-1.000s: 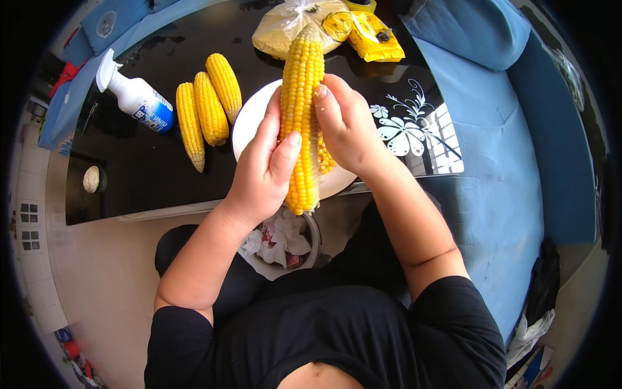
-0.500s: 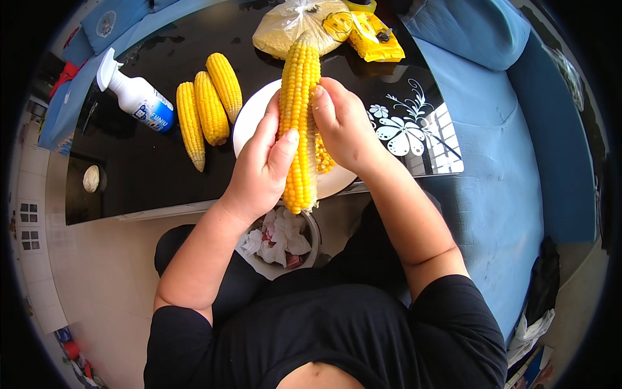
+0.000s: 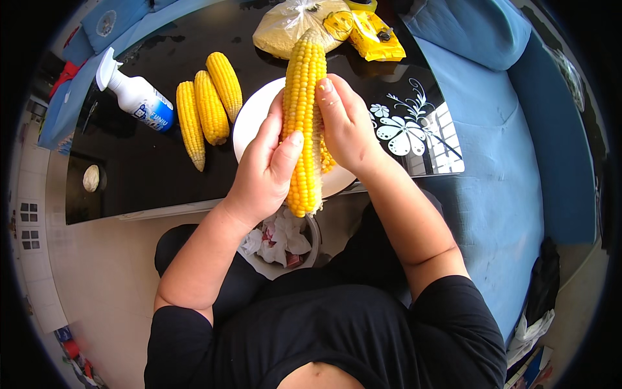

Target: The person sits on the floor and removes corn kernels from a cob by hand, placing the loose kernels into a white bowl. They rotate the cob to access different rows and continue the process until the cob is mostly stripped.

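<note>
A yellow corn cob [image 3: 303, 117] is held upright between both hands, its tip pointing away from me. My left hand [image 3: 267, 159] wraps round its lower left side, thumb on the kernels. Against its upper right side, my right hand [image 3: 346, 120] presses with the thumb; the fingers behind are partly hidden. A strip along the cob's right side is bare of kernels. Beneath is a white plate [image 3: 249, 117] with loose corn kernels [image 3: 327, 159], largely covered by the hands and cob. Left of the plate lie three more corn cobs [image 3: 211, 107].
On the glossy black table [image 3: 142, 175] are a white spray bottle [image 3: 139, 97], a clear bag of pale yellow contents [image 3: 285, 26], a yellow packet [image 3: 376, 39] and a small pale object [image 3: 91, 178]. A bin with crumpled tissues [image 3: 283, 236] stands below the table edge. A blue sofa [image 3: 492, 168] is at right.
Both hands and the cob have shifted slightly to the right. My right thumb has moved a little along the cob's right side, and small bits now show on it.
</note>
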Demonstrator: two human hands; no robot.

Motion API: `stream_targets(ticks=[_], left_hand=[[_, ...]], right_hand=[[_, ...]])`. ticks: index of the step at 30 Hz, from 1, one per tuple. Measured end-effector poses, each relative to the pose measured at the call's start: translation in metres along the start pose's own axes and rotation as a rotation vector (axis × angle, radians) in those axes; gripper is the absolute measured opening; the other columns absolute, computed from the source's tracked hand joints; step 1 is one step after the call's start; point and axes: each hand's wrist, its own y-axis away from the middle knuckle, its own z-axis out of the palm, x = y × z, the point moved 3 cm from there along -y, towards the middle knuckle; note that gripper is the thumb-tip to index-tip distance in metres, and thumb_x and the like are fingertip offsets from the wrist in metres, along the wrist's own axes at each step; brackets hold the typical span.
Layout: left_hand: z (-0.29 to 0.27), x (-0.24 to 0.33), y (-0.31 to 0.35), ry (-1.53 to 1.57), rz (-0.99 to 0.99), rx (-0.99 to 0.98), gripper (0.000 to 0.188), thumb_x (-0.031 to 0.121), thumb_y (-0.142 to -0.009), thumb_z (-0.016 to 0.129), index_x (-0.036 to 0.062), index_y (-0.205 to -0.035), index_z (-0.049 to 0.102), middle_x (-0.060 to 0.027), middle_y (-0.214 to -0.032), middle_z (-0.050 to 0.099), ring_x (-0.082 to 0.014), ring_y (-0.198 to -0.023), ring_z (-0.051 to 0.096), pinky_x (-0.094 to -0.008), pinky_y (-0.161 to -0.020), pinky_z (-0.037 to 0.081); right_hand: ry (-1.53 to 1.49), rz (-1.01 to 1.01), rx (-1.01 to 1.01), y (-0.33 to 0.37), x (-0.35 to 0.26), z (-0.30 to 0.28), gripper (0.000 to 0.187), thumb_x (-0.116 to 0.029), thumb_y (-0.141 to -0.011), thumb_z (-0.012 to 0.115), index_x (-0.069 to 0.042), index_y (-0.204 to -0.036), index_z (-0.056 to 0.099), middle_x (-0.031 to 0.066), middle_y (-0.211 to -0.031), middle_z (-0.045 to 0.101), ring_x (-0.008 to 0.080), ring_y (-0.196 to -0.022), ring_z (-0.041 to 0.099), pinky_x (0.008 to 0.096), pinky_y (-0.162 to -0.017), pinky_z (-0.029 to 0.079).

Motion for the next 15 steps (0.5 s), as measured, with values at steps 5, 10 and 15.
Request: stream_targets(ticks=[5,10,15], left_hand=[[0.005,0.007,-0.001,0.062,0.005,-0.01,0.05,0.015,-0.094,0.036,-0.0029,-0.137,0.019,-0.0131,-0.128,0.039,-0.0165,-0.117,0.041,-0.028,-0.099,0.033],[0.0,0.007,-0.004,0.144,-0.017,0.008,0.049,0.015,-0.093,0.037,-0.0019,-0.136,0.021,-0.0127,-0.128,0.04,-0.0165,-0.116,0.042,-0.0281,-0.098,0.034],[-0.006,0.002,-0.002,-0.045,0.026,0.013,0.05,0.016,-0.093,0.04,-0.0023,-0.136,0.022,-0.0133,-0.126,0.043,-0.0173,-0.114,0.044,-0.0285,-0.097,0.035]], right_hand=[[-0.036,-0.049,0.118,0.001,-0.001,0.0,0.028,-0.024,-0.093,0.039,0.0,-0.091,0.052,0.0141,-0.074,0.055,0.0249,-0.067,0.054,0.0324,-0.063,0.043],[-0.067,0.098,0.003,0.0,-0.009,-0.01,0.03,-0.028,-0.091,0.041,-0.001,-0.091,0.055,0.0079,-0.069,0.056,0.0171,-0.062,0.055,0.0291,-0.059,0.043],[-0.086,0.12,-0.083,-0.002,-0.013,-0.008,0.03,-0.025,-0.09,0.044,0.003,-0.093,0.054,0.0088,-0.074,0.057,0.0137,-0.068,0.054,0.0275,-0.064,0.045]])
